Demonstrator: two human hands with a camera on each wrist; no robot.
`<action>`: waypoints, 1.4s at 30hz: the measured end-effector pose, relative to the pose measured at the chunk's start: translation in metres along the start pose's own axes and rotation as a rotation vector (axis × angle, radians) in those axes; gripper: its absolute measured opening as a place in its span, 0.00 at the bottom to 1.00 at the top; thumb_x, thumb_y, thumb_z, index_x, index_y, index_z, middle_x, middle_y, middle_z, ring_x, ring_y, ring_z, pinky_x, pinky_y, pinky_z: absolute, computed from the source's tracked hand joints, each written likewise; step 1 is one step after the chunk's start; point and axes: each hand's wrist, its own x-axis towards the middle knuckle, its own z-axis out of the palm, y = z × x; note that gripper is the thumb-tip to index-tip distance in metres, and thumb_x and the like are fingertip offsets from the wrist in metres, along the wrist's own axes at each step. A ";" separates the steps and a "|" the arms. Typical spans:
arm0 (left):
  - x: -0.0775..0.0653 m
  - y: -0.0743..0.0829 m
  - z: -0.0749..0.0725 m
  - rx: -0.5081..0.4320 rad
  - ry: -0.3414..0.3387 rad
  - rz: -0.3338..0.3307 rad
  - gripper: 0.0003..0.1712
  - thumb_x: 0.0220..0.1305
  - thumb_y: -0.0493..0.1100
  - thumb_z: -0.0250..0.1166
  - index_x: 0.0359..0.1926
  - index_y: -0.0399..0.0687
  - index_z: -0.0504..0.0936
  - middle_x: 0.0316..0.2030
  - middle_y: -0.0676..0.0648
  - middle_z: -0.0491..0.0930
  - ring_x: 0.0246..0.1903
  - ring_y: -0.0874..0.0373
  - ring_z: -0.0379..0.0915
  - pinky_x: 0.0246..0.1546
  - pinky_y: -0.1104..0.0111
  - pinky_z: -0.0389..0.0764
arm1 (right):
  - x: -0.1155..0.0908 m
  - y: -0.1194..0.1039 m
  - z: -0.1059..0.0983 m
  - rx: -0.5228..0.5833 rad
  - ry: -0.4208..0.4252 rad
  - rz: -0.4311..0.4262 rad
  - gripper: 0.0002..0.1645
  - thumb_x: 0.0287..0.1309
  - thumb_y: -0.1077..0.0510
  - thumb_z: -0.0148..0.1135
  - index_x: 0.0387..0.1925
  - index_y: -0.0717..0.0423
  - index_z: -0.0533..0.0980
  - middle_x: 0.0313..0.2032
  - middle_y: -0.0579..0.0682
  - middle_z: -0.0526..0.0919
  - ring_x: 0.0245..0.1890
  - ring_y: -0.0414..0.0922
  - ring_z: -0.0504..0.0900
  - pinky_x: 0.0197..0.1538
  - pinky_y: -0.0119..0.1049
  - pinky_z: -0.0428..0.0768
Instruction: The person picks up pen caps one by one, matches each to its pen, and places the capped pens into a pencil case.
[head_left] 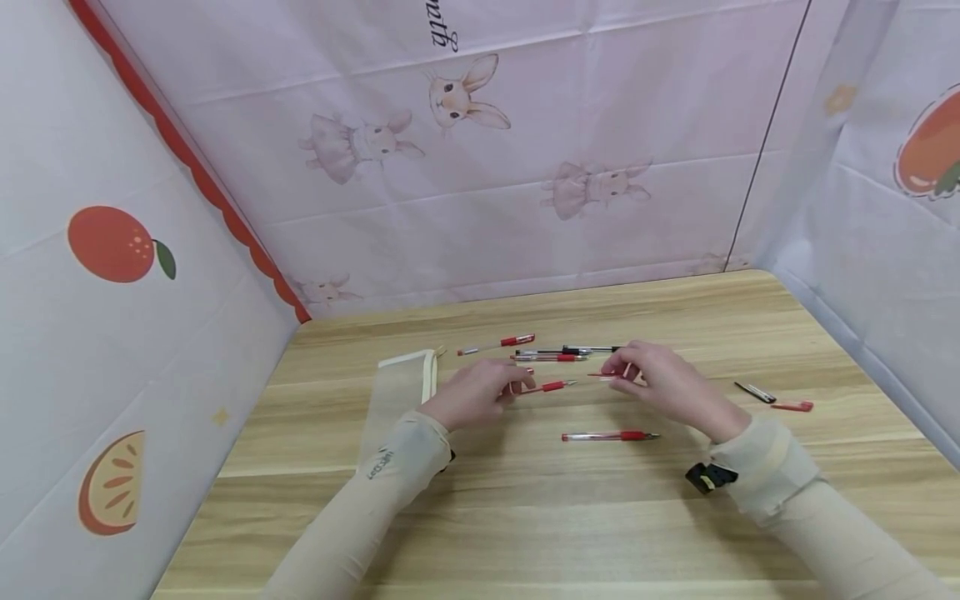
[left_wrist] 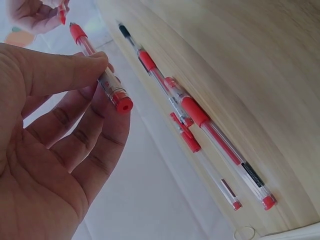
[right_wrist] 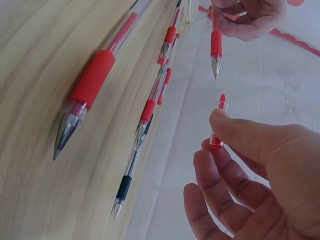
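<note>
My left hand (head_left: 480, 393) pinches a red gel pen (left_wrist: 85, 46) near its rear end. The pen is uncapped, and its metal tip points toward my right hand (head_left: 667, 385). Between thumb and fingers, the right hand holds a red pen cap (right_wrist: 218, 137) with a clear sleeve. In the right wrist view, a gap separates the cap from the pen tip. Nearer the front of the table lies another uncapped red pen (head_left: 611, 436). Behind both hands is a loose row with a capped red pen (head_left: 498, 343), a red pen (head_left: 551, 358) and black pens (head_left: 592, 348).
A translucent zip pouch (head_left: 401, 387) lies flat at the left, partly under the left forearm. On the right side of the wooden table (head_left: 555, 525) lie a black pen cap (head_left: 756, 392) and a red cap (head_left: 795, 407). Printed cloth walls (head_left: 480, 225) surround the back and sides.
</note>
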 end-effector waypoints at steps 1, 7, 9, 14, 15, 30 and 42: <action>0.000 0.000 0.000 0.000 0.000 0.000 0.23 0.69 0.26 0.62 0.56 0.51 0.90 0.48 0.53 0.89 0.46 0.61 0.84 0.49 0.68 0.85 | 0.000 -0.001 0.001 0.000 0.000 -0.003 0.05 0.69 0.59 0.72 0.45 0.51 0.86 0.39 0.44 0.86 0.38 0.39 0.82 0.41 0.37 0.83; 0.002 0.001 0.001 -0.001 0.000 0.023 0.22 0.69 0.26 0.62 0.55 0.51 0.90 0.46 0.54 0.88 0.44 0.62 0.82 0.48 0.68 0.84 | 0.002 -0.005 0.004 0.014 -0.004 0.001 0.06 0.68 0.59 0.73 0.45 0.52 0.87 0.39 0.44 0.87 0.39 0.40 0.82 0.41 0.39 0.84; 0.003 0.002 0.001 0.004 0.003 0.036 0.22 0.69 0.26 0.62 0.54 0.51 0.90 0.46 0.53 0.88 0.43 0.62 0.82 0.48 0.68 0.84 | 0.003 -0.005 0.005 0.013 -0.004 -0.005 0.06 0.68 0.60 0.73 0.45 0.52 0.87 0.39 0.45 0.87 0.38 0.40 0.82 0.42 0.41 0.85; 0.004 0.004 0.001 -0.001 0.001 0.043 0.22 0.68 0.26 0.63 0.54 0.51 0.90 0.47 0.53 0.89 0.44 0.62 0.83 0.48 0.69 0.84 | 0.003 -0.007 0.008 0.003 -0.004 -0.014 0.07 0.67 0.62 0.73 0.45 0.52 0.87 0.39 0.45 0.87 0.38 0.40 0.83 0.43 0.45 0.86; 0.004 0.005 0.001 -0.002 -0.001 0.041 0.22 0.69 0.26 0.63 0.55 0.51 0.90 0.47 0.54 0.89 0.45 0.62 0.83 0.48 0.69 0.84 | 0.004 -0.008 0.008 0.001 -0.004 -0.016 0.07 0.67 0.62 0.73 0.45 0.52 0.87 0.39 0.45 0.87 0.38 0.40 0.83 0.43 0.45 0.87; 0.006 0.007 0.002 -0.008 -0.028 0.015 0.22 0.70 0.27 0.63 0.56 0.53 0.90 0.47 0.54 0.88 0.42 0.64 0.80 0.46 0.72 0.83 | 0.006 -0.016 0.012 0.000 -0.017 -0.014 0.07 0.67 0.61 0.74 0.45 0.51 0.87 0.41 0.45 0.87 0.39 0.39 0.84 0.44 0.39 0.85; 0.009 0.010 0.002 0.001 -0.029 0.015 0.19 0.72 0.30 0.65 0.57 0.53 0.90 0.52 0.54 0.89 0.47 0.62 0.84 0.51 0.69 0.85 | 0.010 -0.018 0.018 -0.011 -0.027 -0.022 0.07 0.67 0.60 0.74 0.46 0.50 0.87 0.41 0.44 0.88 0.39 0.39 0.84 0.45 0.41 0.85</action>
